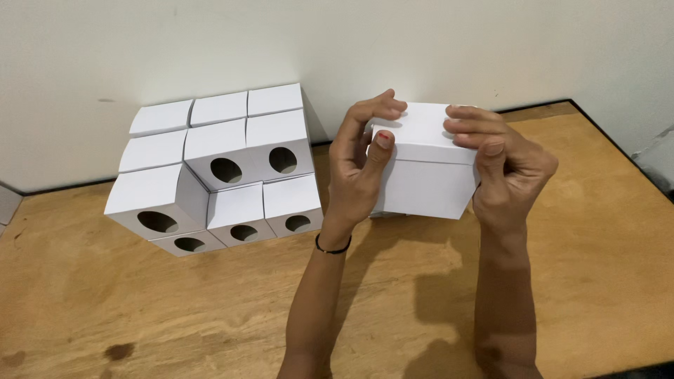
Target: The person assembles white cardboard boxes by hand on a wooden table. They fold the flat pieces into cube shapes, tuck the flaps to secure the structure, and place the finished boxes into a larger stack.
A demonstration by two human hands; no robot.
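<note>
Plain off-white wall (421,42) backs a worn plywood bench (175,309) with a dark edge. Above the bench, near the wall, a white cardboard box (428,179) is lifted between both hands: the left hand (358,168) clamps its left side, thumb on the front corner and fingers curled over the top, while the right hand (505,165) grips the right edge the same way. It looks light, thin-walled and easily dented, smooth matte card; the stiffer corners seem safest to grip. Well apart to the left sits a stack of similar boxes (217,168), several with round holes.
</note>
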